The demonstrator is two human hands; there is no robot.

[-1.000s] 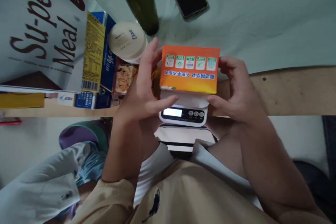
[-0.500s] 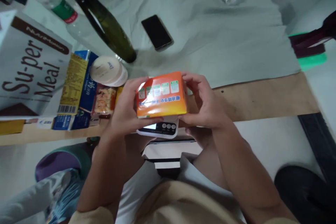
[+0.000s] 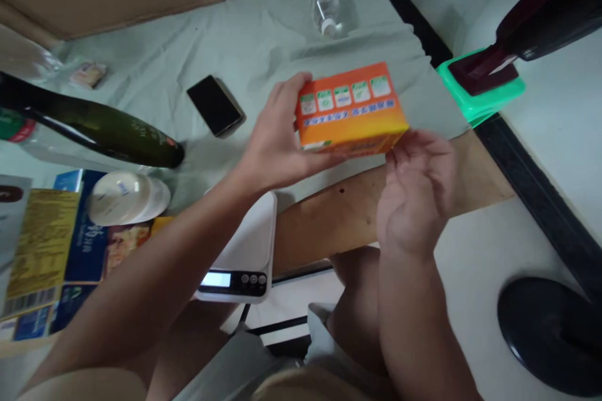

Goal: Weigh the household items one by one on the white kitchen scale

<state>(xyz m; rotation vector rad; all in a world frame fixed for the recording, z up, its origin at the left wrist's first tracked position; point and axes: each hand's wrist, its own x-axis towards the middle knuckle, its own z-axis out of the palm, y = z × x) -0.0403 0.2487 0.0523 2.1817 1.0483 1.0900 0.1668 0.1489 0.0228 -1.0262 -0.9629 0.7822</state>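
Head view, left hand [image 3: 277, 144] gripping orange box [image 3: 350, 109], blurred right hand [image 3: 416, 191] seemingly open beside it

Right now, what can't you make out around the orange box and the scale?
Head view:
- orange box: print blurred, underside hidden.
- scale display: too small; left forearm hides part of the platform.
- right hand: blurred; contact with box unclear.
- dark bottle: neck cut off by left edge.

The orange box [image 3: 350, 109] is motion-blurred, its print unreadable; the dark bottle [image 3: 94, 128] is cut off at left
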